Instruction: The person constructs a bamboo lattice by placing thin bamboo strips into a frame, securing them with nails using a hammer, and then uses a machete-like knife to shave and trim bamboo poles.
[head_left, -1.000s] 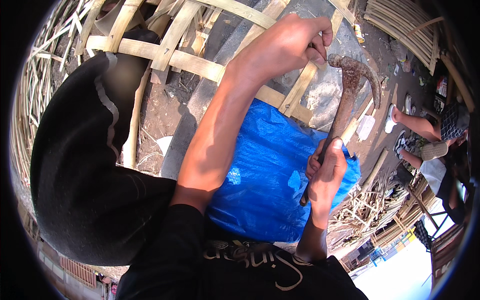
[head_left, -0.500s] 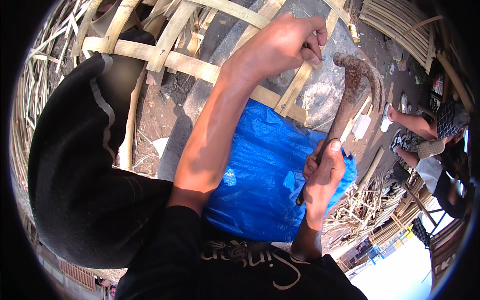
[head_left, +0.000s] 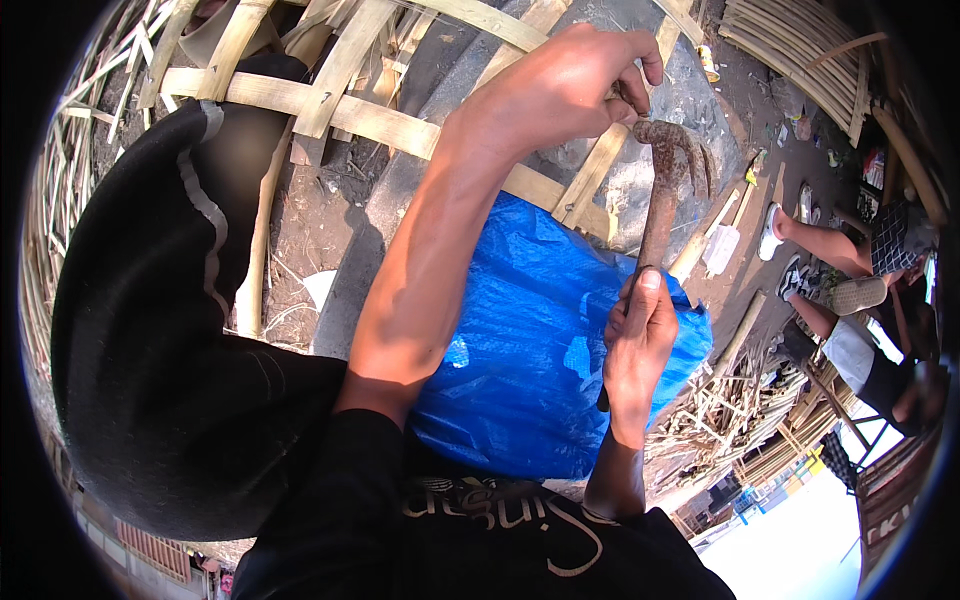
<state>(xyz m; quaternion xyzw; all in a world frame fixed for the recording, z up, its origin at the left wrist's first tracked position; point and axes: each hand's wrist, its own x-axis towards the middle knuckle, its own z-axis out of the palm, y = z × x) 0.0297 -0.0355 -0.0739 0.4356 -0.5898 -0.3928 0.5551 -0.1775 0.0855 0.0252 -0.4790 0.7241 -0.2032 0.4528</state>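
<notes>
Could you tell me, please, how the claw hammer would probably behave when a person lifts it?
The claw hammer is probably top-heavy, because its broad head sits at one end of a slender handle. It should be stiff; it looks rigid in the right hand. Its rough, rusty-looking head seems unlikely to be slippery.

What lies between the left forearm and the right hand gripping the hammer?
In the head view, crumpled blue plastic sheeting lies between the left forearm and the right hand, which grips the hammer.
</notes>
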